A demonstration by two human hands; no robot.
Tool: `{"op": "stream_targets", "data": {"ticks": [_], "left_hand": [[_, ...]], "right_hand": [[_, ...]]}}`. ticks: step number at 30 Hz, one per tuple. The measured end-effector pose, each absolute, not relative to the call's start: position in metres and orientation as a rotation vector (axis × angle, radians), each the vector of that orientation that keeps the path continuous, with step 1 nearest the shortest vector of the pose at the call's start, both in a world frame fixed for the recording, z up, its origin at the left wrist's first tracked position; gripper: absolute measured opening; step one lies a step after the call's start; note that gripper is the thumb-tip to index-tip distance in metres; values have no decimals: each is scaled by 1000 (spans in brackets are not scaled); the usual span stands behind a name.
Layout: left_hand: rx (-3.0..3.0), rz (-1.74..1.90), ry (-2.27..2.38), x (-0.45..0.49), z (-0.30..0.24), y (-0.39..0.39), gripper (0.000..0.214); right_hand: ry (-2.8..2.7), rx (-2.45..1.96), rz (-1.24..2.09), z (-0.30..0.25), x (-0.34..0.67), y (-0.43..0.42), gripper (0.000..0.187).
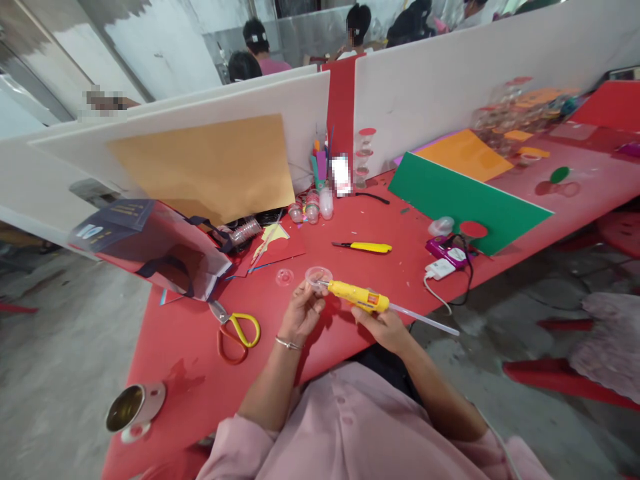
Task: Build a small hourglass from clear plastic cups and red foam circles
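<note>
"What's the biggest thing here?"
"The red table, spread beneath the yellow glue gun."
"Next down?"
"A tan board stands beyond the gun, to its left. A smaller green board is beyond it to the right, and a bag is off to the gun's left."
"And the hands?"
"The right hand grips the gun's body. The left hand, just by the nozzle, has its fingers closed on something small."
"Other tools?"
"Scissors left of the gun, then a yellow knife just beyond it."
"And that small thing?"
"A clear cup, right at the gun's nozzle; I can't tell whether they touch. Smallest is a clear lid, left of the nozzle."
</note>
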State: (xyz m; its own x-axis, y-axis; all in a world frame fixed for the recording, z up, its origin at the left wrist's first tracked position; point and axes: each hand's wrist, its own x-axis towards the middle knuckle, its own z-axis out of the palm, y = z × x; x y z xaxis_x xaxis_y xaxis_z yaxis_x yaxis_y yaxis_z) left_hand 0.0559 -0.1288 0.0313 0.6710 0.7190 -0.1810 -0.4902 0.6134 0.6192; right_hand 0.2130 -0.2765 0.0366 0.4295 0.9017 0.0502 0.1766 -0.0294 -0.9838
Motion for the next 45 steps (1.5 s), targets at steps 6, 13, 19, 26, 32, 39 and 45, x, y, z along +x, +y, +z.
{"op": "stream_targets", "data": {"ticks": [6, 13, 19, 26, 32, 39, 45], "left_hand": [[560, 727, 439, 56, 30, -129, 36], [573, 708, 395, 54, 27, -128, 39], [565, 704, 384, 55, 29, -128, 43], [552, 683, 394, 54, 31, -129, 39], [552, 649, 371, 53, 31, -129, 39], [568, 634, 368, 52, 29, -129, 35], [568, 639, 372, 52, 31, -129, 38]], "right_hand": [[-952, -1586, 781, 38, 216, -274, 47], [-978, -1488, 798, 30, 220, -274, 48], [-968, -1446, 868, 31, 223, -276, 50], [-913, -1427, 844, 35, 223, -274, 54], [-921, -1386, 894, 37, 223, -275, 54], [-946, -1362, 926, 37, 223, -275, 53], [-908, -1398, 920, 21, 224, -273, 53]]}}
